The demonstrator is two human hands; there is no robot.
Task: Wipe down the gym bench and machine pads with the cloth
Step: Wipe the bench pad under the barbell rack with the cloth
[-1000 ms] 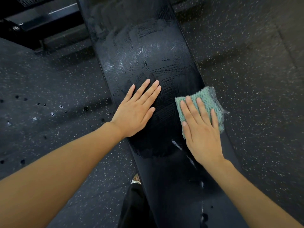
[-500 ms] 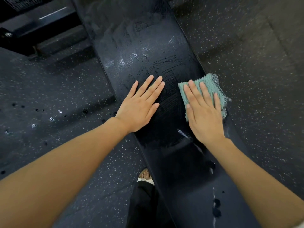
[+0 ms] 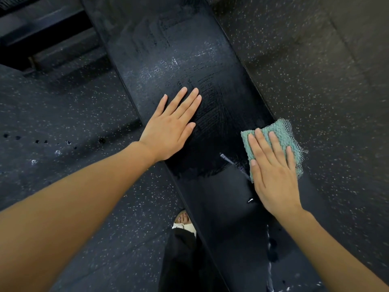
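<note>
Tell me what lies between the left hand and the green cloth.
Only bare bench pad, smeared with wipe streaks, separates left hand and cloth in the head view.

Bench pad (image 3: 185, 66) black vinyl, wet-streaked; cloth (image 3: 280, 133) teal, coarse-knit; floor (image 3: 315, 81) speckled rubber, matt.

Cloth (image 3: 280, 133): near half covered by right hand (image 3: 273, 178); its lower edge under the palm not seen. Counter (image 3: 168, 60) cut by top and bottom frame edges, both ends out of view. Forearms cut off, the left at the left and bottom edges, the right at the lower right corner. Lower centre: foot (image 3: 183, 219) partly hidden by counter edge and dark trouser leg (image 3: 179, 260). Upper left: dark structure (image 3: 42, 28) cropped, in shadow; kind not determinable.
</note>
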